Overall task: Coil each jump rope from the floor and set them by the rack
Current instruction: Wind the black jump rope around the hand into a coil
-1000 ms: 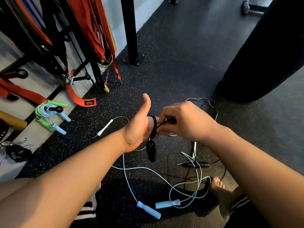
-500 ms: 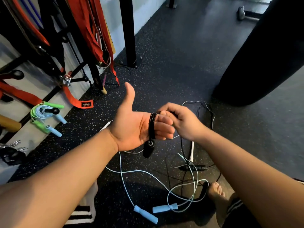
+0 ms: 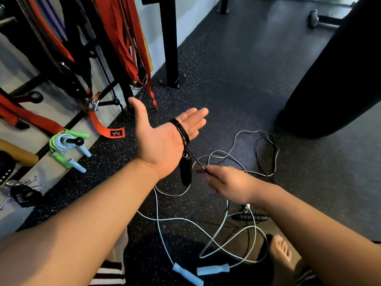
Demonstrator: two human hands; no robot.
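Black jump rope (image 3: 181, 131) is looped several times round the four fingers of the left hand (image 3: 162, 141). That hand is held palm up above the speckled floor (image 3: 237, 69), fingers straight and thumb raised, curled round nothing. One black handle (image 3: 185, 171) of the rope hangs just below the edge of the palm. From the loops a taut length of cord slants down to the right hand (image 3: 228, 186), which pinches it at the fingertips; the two hands are near each other but apart. Past that pinch the cord drops away toward the floor, where a second black handle (image 3: 250, 217) lies just under the right forearm. A light blue rope (image 3: 213, 269) sprawls loose on the floor beneath both arms, its two handles close together near a bare foot (image 3: 280, 254). At the left, by the rack (image 3: 111, 102), a green rope and a blue rope (image 3: 66, 141) sit coiled together on a peg, with an orange strap (image 3: 103, 129) hanging beside them.
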